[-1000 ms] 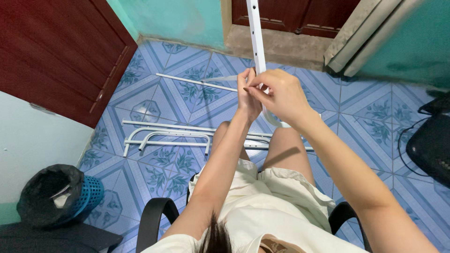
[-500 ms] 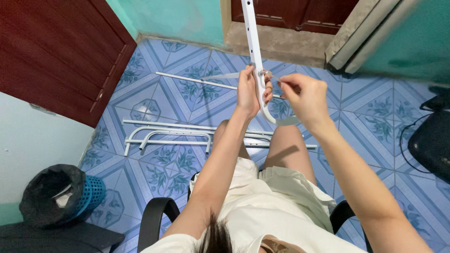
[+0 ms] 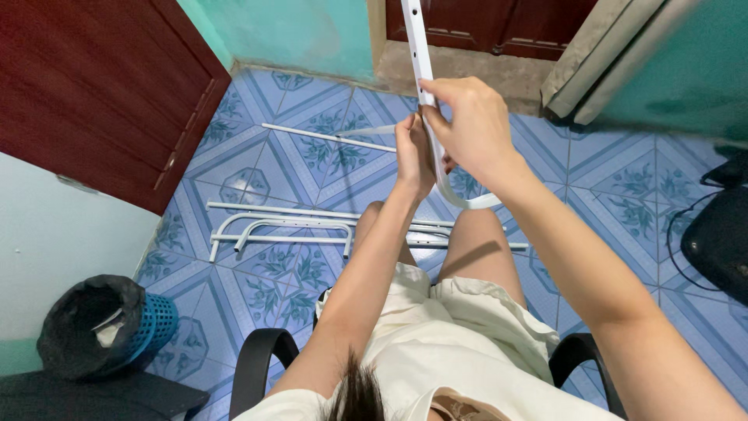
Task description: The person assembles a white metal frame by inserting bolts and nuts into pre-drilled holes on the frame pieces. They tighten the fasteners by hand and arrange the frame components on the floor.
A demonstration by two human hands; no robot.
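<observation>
Head view, looking down on a seated person. Two hands are in view, both raised in front of the body over the knees.

One long white metal bar with a row of holes and a curved lower end (image 3: 421, 74) is held upright between them. It runs from the top edge of the picture down to a bend just above the right knee, where it hooks out to the right. The surface is painted white and smooth; small holes are spaced along the upper length.

The right hand (image 3: 471, 129) is closed around the bar at mid-height, fingers wrapped over its front. The left hand (image 3: 414, 156) is closed against the bar just below, touching it from the left side; whether it also pinches a small part there cannot be told.

On the blue patterned tile floor (image 3: 296, 269): one thin straight white rod (image 3: 327, 137) lies apart near the far wall, and one group of white bent tube frame pieces (image 3: 288, 228) lies across the floor just beyond the knees. The exact number of pieces in that group cannot be told, as they overlap and run behind the legs.

One blue plastic basket lined with a black bag (image 3: 101, 323) stands at lower left. One dark red wooden door (image 3: 101, 86) fills the upper left. Two black chair armrests (image 3: 261, 359) flank the person.
</observation>
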